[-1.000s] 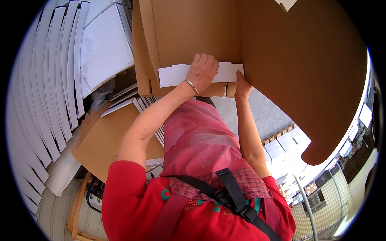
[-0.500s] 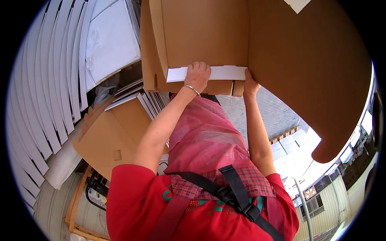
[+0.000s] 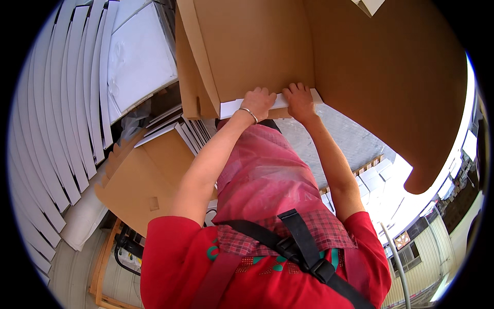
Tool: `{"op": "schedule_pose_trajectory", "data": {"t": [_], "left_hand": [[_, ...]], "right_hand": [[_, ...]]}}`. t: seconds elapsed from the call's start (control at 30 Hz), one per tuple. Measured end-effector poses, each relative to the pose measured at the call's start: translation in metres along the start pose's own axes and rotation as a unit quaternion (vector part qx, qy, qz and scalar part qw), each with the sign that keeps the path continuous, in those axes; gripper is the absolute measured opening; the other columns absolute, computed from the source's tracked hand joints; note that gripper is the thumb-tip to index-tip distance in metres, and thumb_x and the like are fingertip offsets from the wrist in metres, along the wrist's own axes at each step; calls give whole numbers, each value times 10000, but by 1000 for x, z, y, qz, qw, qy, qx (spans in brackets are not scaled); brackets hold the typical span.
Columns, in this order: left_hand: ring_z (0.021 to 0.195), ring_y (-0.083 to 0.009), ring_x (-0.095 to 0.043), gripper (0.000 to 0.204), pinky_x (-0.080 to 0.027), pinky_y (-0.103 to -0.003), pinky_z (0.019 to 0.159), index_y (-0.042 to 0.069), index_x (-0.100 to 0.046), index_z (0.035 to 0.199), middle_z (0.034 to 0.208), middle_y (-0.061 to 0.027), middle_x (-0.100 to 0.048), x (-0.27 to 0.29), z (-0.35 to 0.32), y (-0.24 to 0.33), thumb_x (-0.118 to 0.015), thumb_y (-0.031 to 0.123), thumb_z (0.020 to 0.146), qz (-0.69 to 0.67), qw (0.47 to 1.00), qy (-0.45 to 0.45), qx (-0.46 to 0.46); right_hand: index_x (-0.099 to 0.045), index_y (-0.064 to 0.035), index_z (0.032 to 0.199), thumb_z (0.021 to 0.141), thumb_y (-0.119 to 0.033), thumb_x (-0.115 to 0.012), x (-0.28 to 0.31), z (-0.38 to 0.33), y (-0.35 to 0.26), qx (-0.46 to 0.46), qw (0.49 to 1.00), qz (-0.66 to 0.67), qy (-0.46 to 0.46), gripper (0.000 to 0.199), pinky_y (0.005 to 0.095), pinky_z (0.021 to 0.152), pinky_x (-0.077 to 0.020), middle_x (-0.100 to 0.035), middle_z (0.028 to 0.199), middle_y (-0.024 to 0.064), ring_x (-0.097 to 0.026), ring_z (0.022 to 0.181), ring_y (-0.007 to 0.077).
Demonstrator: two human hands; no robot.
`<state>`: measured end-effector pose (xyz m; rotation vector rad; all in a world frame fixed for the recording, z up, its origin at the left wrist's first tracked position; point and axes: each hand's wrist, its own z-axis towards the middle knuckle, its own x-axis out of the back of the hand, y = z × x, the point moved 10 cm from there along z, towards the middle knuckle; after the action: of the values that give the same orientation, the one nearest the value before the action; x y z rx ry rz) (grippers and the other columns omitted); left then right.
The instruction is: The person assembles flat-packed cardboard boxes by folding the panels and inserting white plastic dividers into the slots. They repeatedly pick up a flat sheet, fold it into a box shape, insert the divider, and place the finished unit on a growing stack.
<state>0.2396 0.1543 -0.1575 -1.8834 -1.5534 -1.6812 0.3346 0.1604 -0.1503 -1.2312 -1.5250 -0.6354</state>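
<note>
A large cardboard box, brown inside, stands open in front of me. Its tall lid panel rises and curves away to the right. Along the near edge runs a narrow front wall with a white folded strip. My left hand is closed over the middle of this strip, fingers bent over to the inner side. Close beside it, my right hand grips the same strip nearer its right end, fingers curled over the edge. Both thumbs are mostly hidden.
Many flat white cardboard sheets stand in a row on the left. White boxes are stacked beyond them. Another brown cardboard blank leans at my left by several upright sheets. More white boxes sit low on the right.
My right hand has moved from the box's right front corner leftward onto the white strip, beside my left hand. The strip now folds down over the front wall. The box shifted slightly.
</note>
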Motion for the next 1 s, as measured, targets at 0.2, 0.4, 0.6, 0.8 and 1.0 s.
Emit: {"op": "schedule_pose_trajectory", "data": {"t": [0.2,0.4,0.6,0.8,1.0], "left_hand": [[924,-290,-585,162,-498,-415,725,92,-641,925,932,-103,-590,22,-28,-9,-643,111,764,45,995,78,34],[905,-296,-561,153,-477,-415,732,80,-620,884,911,-105,-566,33,-91,-73,-639,75,732,102,984,117,85],[954,-327,-591,167,-513,-417,800,51,-663,886,954,-132,-598,26,-77,-93,-630,48,722,11,996,-13,87],[935,-323,-592,155,-505,-422,798,48,-682,858,940,-146,-604,33,-84,-92,-628,31,713,-3,995,-37,91],[901,-312,-561,142,-481,-413,782,52,-670,826,889,-128,-572,34,-115,-95,-638,22,690,20,984,134,117]], "right_hand": [[-667,-101,1000,715,-36,-643,-8,4,-10,37,995,77,-44,293,412,844,-477,-612,977,86,-569,977,297],[-670,-105,1026,775,-58,-604,-32,7,-45,28,976,138,-166,263,424,869,-503,-650,1043,91,-601,1020,298],[-677,-129,1039,787,-96,-604,-39,10,-50,43,963,174,-201,264,424,873,-507,-661,1071,86,-613,1038,296],[-676,-126,1022,788,-75,-576,-33,2,-58,50,978,145,-140,259,430,855,-499,-651,1015,93,-611,988,302],[-667,-110,999,780,-62,-577,-40,-3,-61,61,987,121,-85,241,424,827,-489,-635,975,104,-600,950,298]]}}
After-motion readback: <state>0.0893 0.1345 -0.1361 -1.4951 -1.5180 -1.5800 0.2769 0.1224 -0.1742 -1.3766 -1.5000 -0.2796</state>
